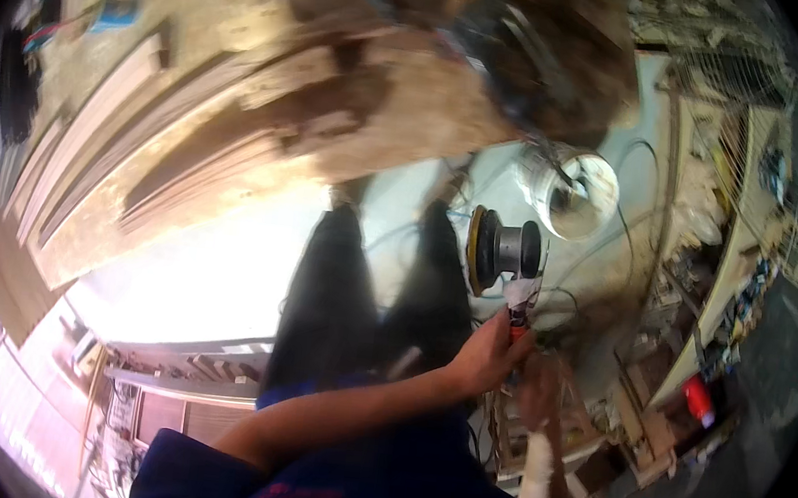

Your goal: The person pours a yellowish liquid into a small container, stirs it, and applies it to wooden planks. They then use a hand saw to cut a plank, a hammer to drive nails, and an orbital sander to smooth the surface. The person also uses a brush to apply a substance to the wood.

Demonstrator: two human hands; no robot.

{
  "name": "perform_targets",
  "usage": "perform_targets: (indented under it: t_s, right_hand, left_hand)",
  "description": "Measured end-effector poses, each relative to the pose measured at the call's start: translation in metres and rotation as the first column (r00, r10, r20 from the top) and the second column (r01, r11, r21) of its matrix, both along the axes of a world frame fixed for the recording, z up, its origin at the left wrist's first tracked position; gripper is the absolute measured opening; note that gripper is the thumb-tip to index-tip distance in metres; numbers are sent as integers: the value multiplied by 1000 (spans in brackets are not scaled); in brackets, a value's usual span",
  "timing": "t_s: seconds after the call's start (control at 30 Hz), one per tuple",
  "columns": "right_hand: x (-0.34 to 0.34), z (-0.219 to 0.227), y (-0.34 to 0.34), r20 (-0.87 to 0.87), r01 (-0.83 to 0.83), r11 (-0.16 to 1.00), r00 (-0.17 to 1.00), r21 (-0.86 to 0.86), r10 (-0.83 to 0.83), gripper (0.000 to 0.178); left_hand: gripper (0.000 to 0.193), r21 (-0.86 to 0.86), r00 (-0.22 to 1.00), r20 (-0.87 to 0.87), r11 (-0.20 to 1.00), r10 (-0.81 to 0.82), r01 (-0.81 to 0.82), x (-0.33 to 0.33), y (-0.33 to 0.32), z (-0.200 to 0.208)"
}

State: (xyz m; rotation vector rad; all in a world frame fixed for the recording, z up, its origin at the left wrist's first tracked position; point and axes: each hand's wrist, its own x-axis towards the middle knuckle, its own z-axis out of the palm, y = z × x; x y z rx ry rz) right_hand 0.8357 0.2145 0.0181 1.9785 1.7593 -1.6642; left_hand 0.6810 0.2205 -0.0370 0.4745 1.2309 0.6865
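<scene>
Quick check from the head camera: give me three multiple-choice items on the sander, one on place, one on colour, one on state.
1. The sander is:
A. over the person's legs
B. on the wooden boards
C. inside the bucket

2. The grip below its wrapped handle is:
A. blue
B. orange-red
C. green

3. The sander is:
A. lying on the floor
B. hanging from a hook
C. held in a hand

Key: 1 A, its disc sits beside the dark trousers; 2 B, orange-red shows above the left hand; 3 C, that hand grips the handle, while the right hand is blurred.
</scene>
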Motion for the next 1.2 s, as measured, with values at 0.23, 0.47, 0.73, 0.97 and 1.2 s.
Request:
perform_targets:
  t_s: [0.23, 0.47, 0.73, 0.97, 1.2]
  right_hand:
    - [-130, 7, 50, -276, 186, 982, 942, -37, -189, 52]
    - [-228, -7, 67, -460, 491, 630, 433, -601, -775, 69]
    - [-133, 6, 69, -664, 277, 820, 486, -500, -569, 57]
    - [-9, 40, 65, -774, 391, 914, 542, -112, -327, 48]
    - [68, 125, 31, -183, 156, 899, 979, 410, -86, 25]
  left_hand:
    - [35, 150, 906, -422, 984, -23, 95, -161, -15, 25]
    - [38, 153, 717, -609, 836, -339, 527, -191, -27, 70]
    - [101, 404, 833, -534, 823, -142, 399, -195, 12, 87]
    - [104, 776, 991, -66, 618, -118, 126, -88, 62, 79]
    - [103, 817, 876, -314, 365, -366, 446, -8, 83, 137]
